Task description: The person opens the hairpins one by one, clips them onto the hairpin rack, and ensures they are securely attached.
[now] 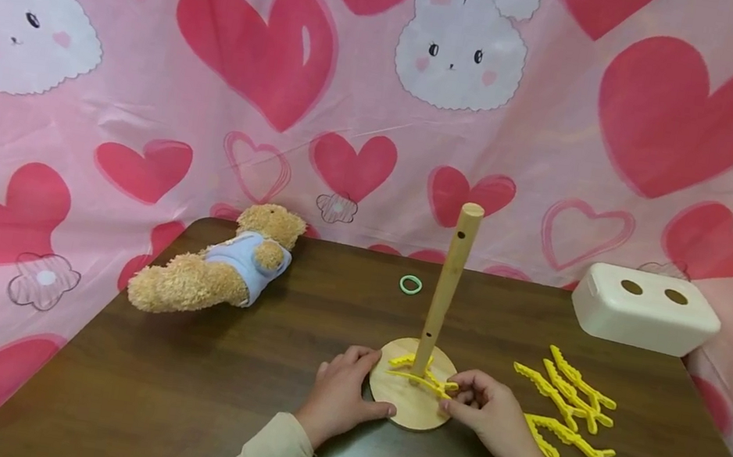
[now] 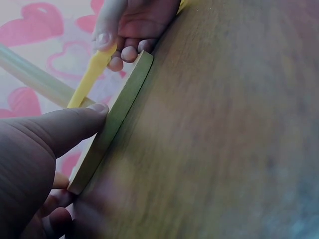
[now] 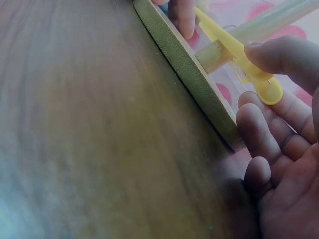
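At the lower centre of the head view, the left hand (image 1: pixel 341 395) grips the edge of the round wooden base (image 1: pixel 412 411), thumb apart from the fingers. The right hand (image 1: pixel 489 417) pinches a yellow clip (image 3: pixel 234 49) near the foot of the wooden post (image 1: pixel 448 288); whether the two touch is hard to tell. Loose yellow clips (image 1: pixel 577 378) lie lower right.
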`<state>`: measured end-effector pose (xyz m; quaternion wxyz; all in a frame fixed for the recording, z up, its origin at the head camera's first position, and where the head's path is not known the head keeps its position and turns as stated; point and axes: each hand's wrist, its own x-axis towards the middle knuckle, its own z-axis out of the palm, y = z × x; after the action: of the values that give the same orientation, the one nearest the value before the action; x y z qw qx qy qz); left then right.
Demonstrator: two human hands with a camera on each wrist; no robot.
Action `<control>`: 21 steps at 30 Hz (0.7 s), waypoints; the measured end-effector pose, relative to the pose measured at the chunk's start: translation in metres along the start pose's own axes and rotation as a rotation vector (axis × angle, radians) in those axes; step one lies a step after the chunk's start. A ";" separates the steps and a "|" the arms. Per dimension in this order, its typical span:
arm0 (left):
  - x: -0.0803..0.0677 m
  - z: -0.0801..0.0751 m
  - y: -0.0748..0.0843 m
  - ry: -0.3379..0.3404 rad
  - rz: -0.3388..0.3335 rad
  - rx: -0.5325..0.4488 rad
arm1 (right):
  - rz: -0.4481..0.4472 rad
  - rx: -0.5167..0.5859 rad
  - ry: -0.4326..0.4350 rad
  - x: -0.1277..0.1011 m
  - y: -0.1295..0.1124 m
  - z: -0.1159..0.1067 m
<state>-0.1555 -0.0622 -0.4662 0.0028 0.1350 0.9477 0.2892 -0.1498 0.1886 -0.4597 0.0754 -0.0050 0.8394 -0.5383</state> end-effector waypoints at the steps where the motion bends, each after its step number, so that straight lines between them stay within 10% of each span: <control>1: 0.000 0.000 0.000 -0.001 -0.001 0.001 | -0.003 0.001 0.002 0.000 0.000 0.000; 21: 0.000 0.001 -0.003 -0.004 0.034 0.001 | -0.017 -0.013 0.110 -0.031 0.001 -0.006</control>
<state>-0.1558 -0.0645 -0.4685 -0.0004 0.1516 0.9454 0.2885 -0.1195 0.1975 -0.4546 0.0247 0.0171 0.8455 -0.5331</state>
